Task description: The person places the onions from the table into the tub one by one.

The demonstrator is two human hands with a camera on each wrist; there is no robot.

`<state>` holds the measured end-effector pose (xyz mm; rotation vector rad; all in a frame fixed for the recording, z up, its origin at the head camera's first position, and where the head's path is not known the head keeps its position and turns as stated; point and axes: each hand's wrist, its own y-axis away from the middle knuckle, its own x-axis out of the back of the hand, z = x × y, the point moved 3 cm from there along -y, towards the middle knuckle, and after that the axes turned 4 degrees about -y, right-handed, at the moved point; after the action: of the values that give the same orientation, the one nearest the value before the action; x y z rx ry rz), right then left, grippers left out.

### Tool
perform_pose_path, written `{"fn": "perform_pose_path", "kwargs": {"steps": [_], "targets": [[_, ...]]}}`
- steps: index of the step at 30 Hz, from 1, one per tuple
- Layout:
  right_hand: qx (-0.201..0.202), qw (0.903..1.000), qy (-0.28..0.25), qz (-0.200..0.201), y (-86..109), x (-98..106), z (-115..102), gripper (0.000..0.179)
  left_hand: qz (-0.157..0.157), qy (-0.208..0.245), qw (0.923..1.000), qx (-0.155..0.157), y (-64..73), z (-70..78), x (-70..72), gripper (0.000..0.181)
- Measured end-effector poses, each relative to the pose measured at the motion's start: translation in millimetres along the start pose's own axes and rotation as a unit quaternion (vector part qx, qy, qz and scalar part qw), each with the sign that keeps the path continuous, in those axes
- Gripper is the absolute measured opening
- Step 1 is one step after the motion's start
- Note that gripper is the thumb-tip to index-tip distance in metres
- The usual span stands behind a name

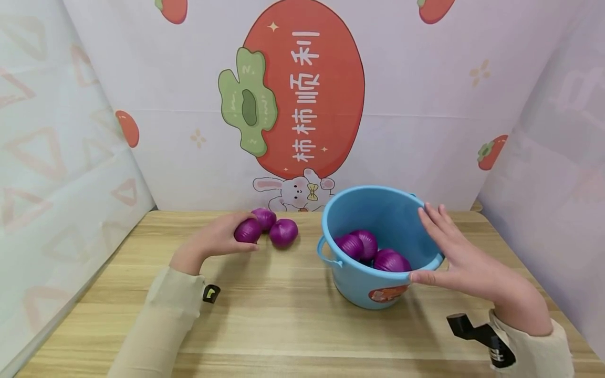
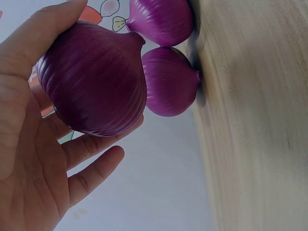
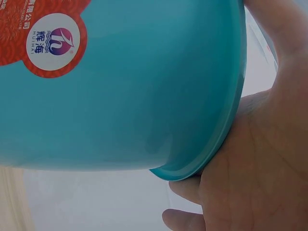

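Note:
In the head view my left hand (image 1: 217, 237) holds a purple onion (image 1: 248, 231) between thumb and fingers. The left wrist view shows this onion (image 2: 94, 79) large in front of the palm, its pointed tip turned away from the hand. Right beside it are two more purple onions, one at the back (image 1: 264, 218) and one to the right (image 1: 284, 232). My right hand (image 1: 456, 254) rests spread on the right rim of a blue bucket (image 1: 364, 286), thumb at the front and fingers along the side. Purple onions (image 1: 391, 261) lie inside the bucket.
The wooden table (image 1: 279, 325) ends at a backdrop (image 1: 189, 173) printed with persimmons and a rabbit. Pale patterned sheets hang at both sides. A small handle lug (image 1: 331, 257) sticks out on the bucket's left side.

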<state>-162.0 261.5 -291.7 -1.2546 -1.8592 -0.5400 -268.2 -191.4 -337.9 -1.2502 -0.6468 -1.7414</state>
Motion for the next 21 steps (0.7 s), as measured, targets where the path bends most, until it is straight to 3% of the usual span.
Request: {"fn": "perform_pose_path", "kwargs": {"steps": [21], "targets": [[-0.003, 1.0, 0.009, -0.001, 0.6, 1.2, -1.3, 0.117, 0.02, -0.034, 0.999, -0.023, -2.0, 5.7, 18.4, 0.067]]}}
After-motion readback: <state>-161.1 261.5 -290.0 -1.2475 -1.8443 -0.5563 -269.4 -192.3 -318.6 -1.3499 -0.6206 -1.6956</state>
